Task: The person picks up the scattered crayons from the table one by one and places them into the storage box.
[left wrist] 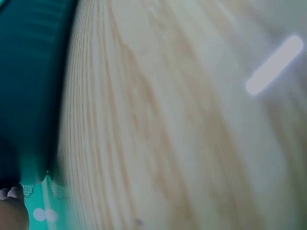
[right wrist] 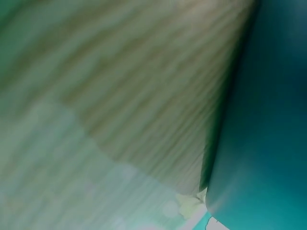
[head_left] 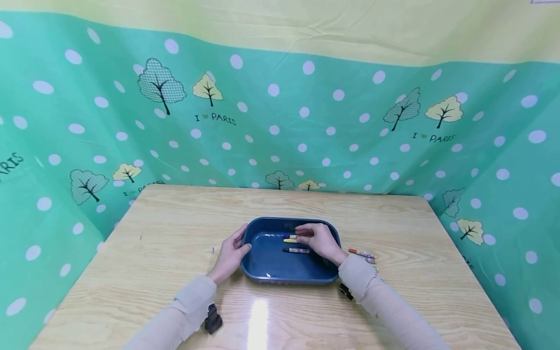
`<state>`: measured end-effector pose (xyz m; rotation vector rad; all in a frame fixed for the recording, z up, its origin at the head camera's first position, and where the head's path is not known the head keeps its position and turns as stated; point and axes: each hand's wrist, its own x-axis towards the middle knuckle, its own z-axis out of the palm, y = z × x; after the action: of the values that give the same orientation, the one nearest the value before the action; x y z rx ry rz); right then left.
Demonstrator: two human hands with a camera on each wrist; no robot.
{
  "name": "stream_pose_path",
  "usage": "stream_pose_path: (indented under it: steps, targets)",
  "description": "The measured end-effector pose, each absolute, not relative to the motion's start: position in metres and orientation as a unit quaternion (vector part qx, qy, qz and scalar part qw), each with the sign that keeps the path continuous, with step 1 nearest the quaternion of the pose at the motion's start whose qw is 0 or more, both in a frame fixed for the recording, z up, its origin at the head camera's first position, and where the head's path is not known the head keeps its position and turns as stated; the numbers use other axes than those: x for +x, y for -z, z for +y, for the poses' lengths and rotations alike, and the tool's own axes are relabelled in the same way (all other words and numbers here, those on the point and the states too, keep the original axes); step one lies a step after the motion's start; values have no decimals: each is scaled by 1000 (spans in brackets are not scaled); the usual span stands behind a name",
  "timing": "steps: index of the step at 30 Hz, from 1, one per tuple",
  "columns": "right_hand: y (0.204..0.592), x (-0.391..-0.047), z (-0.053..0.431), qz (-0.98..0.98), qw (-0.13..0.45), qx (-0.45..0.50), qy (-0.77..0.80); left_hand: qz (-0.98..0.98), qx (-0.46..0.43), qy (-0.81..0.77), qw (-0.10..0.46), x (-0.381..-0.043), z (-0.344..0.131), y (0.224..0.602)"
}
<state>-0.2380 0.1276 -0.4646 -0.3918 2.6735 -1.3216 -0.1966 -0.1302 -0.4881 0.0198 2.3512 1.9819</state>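
Note:
A dark blue rectangular tray (head_left: 280, 280) with rounded corners sits on the table. My left hand (head_left: 230, 253) grips its left rim, the thumb over the edge and the fingers along the outer wall. Inside the tray, my right hand (head_left: 318, 239) reaches over the right side, thumb and fingertips pinching the right end of a crayon. A purple-tipped crayon (head_left: 288, 236) and a yellow crayon (head_left: 289, 240) both run under these fingertips; I cannot tell which one is pinched. Just in front, a black crayon (head_left: 297, 250) lies on the tray floor.
Right of the tray, an orange crayon (head_left: 360, 253) and other crayons lie on the wooden table (head_left: 175, 233), partly behind my right sleeve (head_left: 372, 287). A tiny bit (head_left: 213, 250) lies left of my left hand. A green dotted curtain (head_left: 253, 112) hangs behind the table.

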Motion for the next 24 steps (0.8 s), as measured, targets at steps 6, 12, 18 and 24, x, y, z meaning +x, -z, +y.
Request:
stream_pose_path:
  steps: [6, 12, 18, 24]
  targets:
    - [464, -238, 129, 877, 70, -114, 462, 766, 14, -642, 30, -196, -128, 487]
    - [457, -239, 131, 838, 77, -117, 527, 764, 3, -644, 32, -197, -130, 488]
    - [441, -239, 143, 810, 66, -115, 571, 768, 8, -640, 35, -198, -129, 489]
    - [436, -223, 166, 824, 69, -117, 550, 770, 1, -637, 33, -197, -128, 487]
